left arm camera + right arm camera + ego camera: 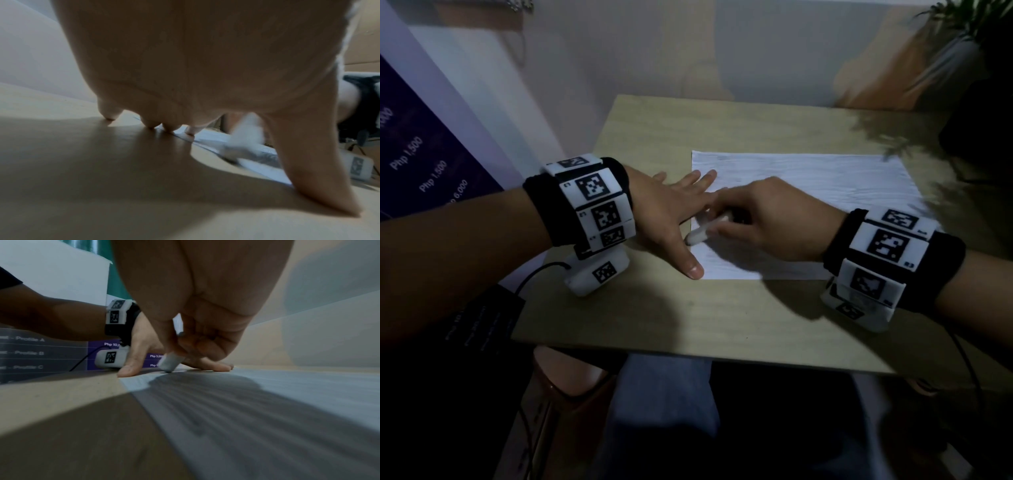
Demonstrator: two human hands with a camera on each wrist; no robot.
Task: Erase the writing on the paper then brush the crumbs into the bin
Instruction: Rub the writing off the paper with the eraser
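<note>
The left hand (pixel 671 209) lies flat with fingers spread and straight, its fingertips and thumb pressing down on the left edge of the paper (pixel 825 192), palm lifted a little off the desk (pixel 722 318) as the left wrist view shows. The right hand (pixel 774 219) is bent over beside it, fingers curled in a tight grip on a white eraser (pixel 702 233), which slants down and to the left so its lower tip meets the paper close to the left thumb. The sheet sits on the far half of the desk, its left margin under the left fingers, the rest stretching off to the right. The eraser is smeared with blur in every view, so its exact shape is hard to make out. Any writing on the sheet shows only as faint grey streaks; I cannot read it. Crumbs are too small to tell in this dim light.
</note>
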